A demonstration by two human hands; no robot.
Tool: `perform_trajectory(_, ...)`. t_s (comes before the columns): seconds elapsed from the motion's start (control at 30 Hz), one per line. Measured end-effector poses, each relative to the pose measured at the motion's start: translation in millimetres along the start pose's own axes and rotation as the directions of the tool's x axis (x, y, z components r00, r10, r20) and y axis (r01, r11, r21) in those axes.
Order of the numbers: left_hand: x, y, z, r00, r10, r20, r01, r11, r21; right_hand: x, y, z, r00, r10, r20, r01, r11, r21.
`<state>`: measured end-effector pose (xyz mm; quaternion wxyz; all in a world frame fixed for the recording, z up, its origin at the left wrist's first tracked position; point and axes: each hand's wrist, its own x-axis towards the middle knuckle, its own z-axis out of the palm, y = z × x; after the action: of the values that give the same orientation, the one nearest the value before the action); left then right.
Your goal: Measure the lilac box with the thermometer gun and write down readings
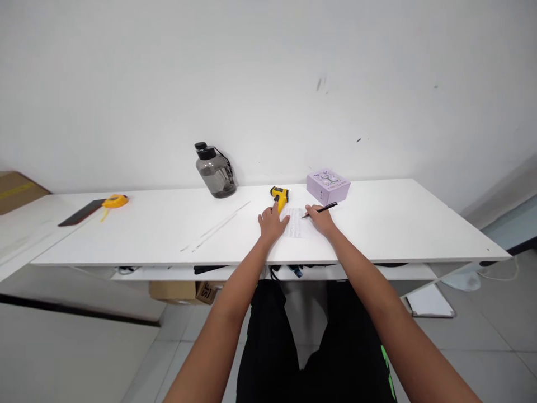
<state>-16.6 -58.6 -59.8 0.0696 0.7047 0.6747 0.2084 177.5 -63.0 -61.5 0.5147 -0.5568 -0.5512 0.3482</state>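
Observation:
A sheet of paper (295,225) covered with lines of small writing lies on the white desk. My right hand (319,219) grips a dark pen (326,207), its tip at the paper's right part. Flat at the sheet's left edge rests my left hand (272,224), fingers spread and holding nothing. Just beyond its fingertips is a yellow and black infrared thermometer (279,196), whose handle points toward that hand; whether they touch, I cannot tell. A lilac box (328,187) with a printed top sits behind the pen.
A grey water bottle (215,173) with a black lid stands against the wall. Farther left are an orange tape measure (115,201), a dark flat object (81,212) and a cardboard box (19,191). Under the desktop runs a shelf (168,273) holding dark items.

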Motion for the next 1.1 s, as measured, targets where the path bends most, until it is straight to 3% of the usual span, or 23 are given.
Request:
perform_trajectory(0.33, -3.2, -1.4, -0.5, 0.999, 0.009, -0.030, -0.009, 1.000, 0.000, -2.1, -3.2, 0.1, 1.000, -0.010, -0.010, 0.009, 0.997, -0.080)
perform_trajectory(1.1, -3.2, -2.9, -5.3, 0.999, -0.003, -0.046, 0.001, 0.999, -0.043, -4.5, -2.6, 1.4, 1.000, 0.003, -0.031, -0.006, 0.996, -0.085)
